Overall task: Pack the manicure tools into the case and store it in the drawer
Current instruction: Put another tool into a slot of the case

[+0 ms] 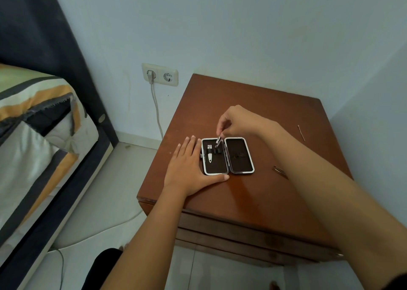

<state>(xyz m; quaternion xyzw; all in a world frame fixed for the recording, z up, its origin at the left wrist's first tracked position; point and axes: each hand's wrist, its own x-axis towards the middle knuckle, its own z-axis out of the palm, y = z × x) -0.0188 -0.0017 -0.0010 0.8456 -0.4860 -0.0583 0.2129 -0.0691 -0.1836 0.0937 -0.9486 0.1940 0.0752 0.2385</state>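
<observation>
A small manicure case [239, 155] lies open flat on the brown nightstand [264, 197], dark lining up, silver rim around both halves. A nail clipper [209, 156] sits in a loop of the left half. My right hand [236, 122] pinches a thin metal tool [218, 142] and holds its tip down over the loops in the left half. My left hand [189, 168] lies flat on the tabletop against the case's left edge, thumb along its near edge. Tweezers [279, 171] and a thin metal pick [301, 132] lie loose on the top to the right.
The nightstand's drawers [231, 232] are below the front edge, shut. A bed [39, 135] with a striped cover stands to the left. A wall socket [160, 74] with a plugged cable is behind the nightstand. A wall rises close on the right.
</observation>
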